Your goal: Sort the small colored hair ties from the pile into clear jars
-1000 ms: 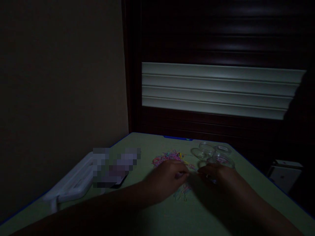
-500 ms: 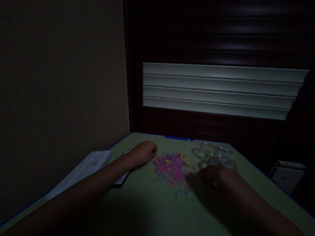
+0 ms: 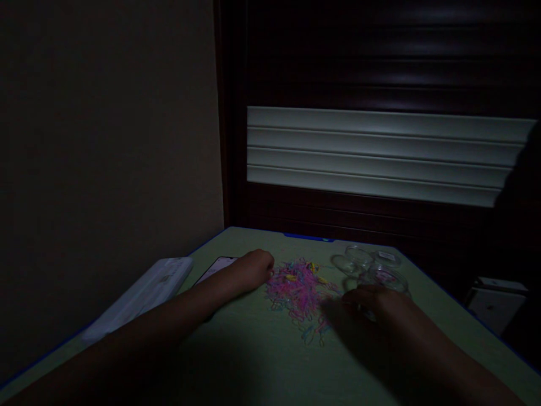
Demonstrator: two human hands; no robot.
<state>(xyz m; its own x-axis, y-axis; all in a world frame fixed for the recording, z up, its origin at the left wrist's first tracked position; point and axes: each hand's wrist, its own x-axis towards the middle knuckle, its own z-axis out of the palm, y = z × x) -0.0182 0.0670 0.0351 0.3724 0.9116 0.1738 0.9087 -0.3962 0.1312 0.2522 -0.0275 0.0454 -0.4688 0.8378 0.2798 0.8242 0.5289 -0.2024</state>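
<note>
A heap of small coloured elastic bands [image 3: 299, 288], mostly pink, lies on a pale green table [image 3: 262, 361]. My left hand [image 3: 253, 265] rests on the table at the heap's left edge, fingers curled; whether it holds anything cannot be told in the dim light. My right hand [image 3: 374, 304] lies palm down to the right of the heap, fingertips at the bands. Just beyond it stand small clear round containers [image 3: 382, 276], one holding some bands, with a clear lid [image 3: 344, 262] beside them.
A phone [image 3: 217, 269] lies under my left forearm. A white flat case [image 3: 146, 290] sits at the table's left edge. The table has a blue rim and stands against a wall and a dark shutter. A white box [image 3: 494, 299] is on the floor at right.
My left hand moved from the heap's middle, near my right hand, out to the left, then crept back to the heap's left edge. The right hand stayed put.
</note>
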